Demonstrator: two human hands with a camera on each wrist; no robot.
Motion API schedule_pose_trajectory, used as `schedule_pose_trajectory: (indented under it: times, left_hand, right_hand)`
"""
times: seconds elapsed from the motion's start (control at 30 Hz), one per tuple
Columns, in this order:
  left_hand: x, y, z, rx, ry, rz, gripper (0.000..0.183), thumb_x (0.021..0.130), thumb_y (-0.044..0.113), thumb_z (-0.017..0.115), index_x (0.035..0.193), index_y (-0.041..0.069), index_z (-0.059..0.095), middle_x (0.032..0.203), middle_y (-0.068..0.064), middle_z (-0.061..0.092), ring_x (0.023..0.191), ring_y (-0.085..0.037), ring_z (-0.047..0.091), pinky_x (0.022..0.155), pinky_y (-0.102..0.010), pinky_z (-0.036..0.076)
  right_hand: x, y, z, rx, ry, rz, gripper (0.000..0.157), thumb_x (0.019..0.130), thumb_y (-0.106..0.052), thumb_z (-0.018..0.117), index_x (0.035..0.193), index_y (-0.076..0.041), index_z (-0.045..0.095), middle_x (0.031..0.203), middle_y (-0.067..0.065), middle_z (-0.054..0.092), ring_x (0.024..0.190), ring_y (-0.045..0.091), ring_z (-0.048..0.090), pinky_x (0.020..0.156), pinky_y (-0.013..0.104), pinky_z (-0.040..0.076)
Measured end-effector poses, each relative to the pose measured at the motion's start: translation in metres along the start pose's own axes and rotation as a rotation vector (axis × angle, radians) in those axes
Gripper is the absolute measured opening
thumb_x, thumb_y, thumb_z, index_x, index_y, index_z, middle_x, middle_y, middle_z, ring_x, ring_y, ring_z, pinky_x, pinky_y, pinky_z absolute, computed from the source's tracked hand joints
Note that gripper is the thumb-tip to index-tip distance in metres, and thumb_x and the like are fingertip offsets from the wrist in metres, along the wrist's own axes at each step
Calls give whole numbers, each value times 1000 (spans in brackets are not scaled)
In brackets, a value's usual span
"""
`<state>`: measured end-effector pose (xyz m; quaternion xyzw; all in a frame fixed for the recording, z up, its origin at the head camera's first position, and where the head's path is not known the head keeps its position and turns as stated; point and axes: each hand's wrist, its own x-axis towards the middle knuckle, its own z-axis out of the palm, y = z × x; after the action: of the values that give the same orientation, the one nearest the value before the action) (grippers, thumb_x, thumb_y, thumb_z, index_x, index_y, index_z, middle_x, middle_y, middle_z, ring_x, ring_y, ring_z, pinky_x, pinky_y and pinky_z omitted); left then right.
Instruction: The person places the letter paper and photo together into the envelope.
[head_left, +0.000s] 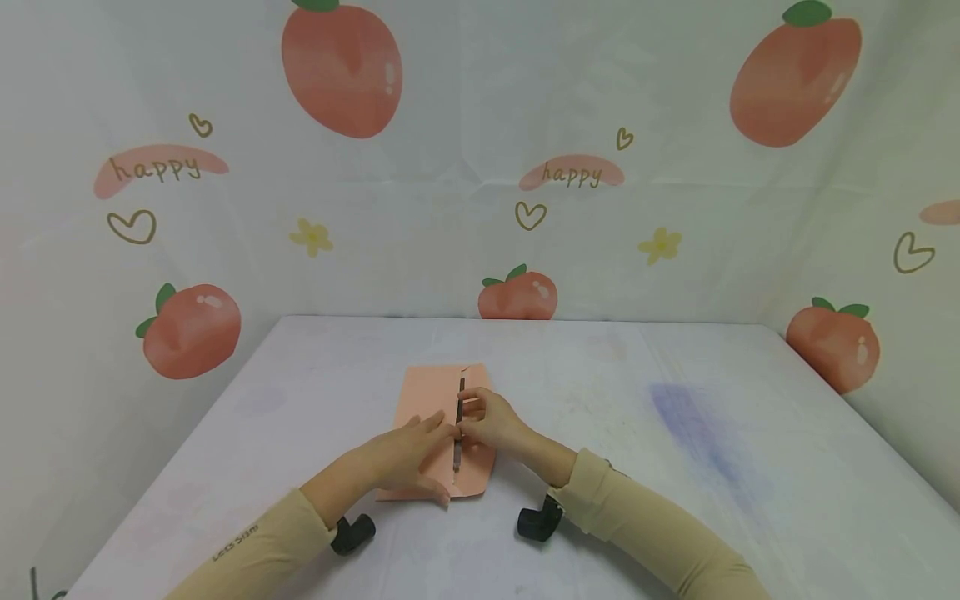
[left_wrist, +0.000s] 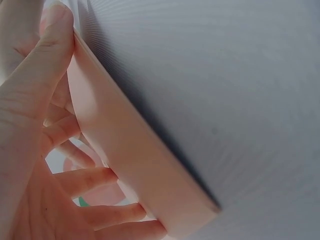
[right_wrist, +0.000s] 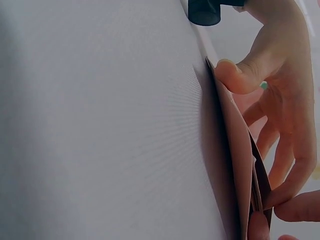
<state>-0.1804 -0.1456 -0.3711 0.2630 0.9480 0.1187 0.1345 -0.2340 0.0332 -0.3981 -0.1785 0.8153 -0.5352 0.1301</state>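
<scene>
A flat pink notebook-like thing lies on the table, a narrow dark strip running lengthwise toward its right side. Across its lower left my left hand rests with fingers spread, thumb along the near edge and a fingertip at the strip. From the right, my right hand pinches the strip with thumb and fingers. The right wrist view shows the strip as a raised dark edge beside parted pink layers. Thin stacked layers show along the pink edge in the left wrist view.
The white table bears a blue smudge on its right part. Behind it hangs a white cloth printed with peaches, hearts and flowers. Black wrist cameras sit below both cuffs. A dark wire-like thing shows at the lower left.
</scene>
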Motion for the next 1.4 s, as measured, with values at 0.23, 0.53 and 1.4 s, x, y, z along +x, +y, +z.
schedule_pose_trajectory:
  times: [0.23, 0.53, 1.4]
  left_hand:
    - [0, 1, -1, -3, 7, 7, 87, 70, 56, 72, 137, 13, 38, 150, -25, 27, 129, -57, 30, 94, -61, 42]
    - [0, 1, -2, -14, 12, 5, 83, 68, 58, 72, 134, 18, 40, 150, -25, 27, 128, -59, 32, 92, -64, 43]
    - [0, 2, -2, 30, 2, -5, 84, 69, 62, 69, 137, 20, 41, 151, -20, 29, 131, -55, 31, 94, -60, 44]
  right_hand:
    - [1, 0, 0, 3, 1, 7, 49, 79, 3, 61, 126, 4, 48, 115, 26, 57, 109, 37, 60, 86, 37, 54]
    - [0, -1, -5, 38, -8, 28, 50, 82, -2, 63, 128, 3, 46, 120, 26, 57, 109, 36, 60, 79, 37, 57]
    - [-42, -9, -81, -203, 84, -65, 43, 89, -13, 60, 129, -1, 48, 125, 23, 55, 103, 30, 62, 76, 30, 57]
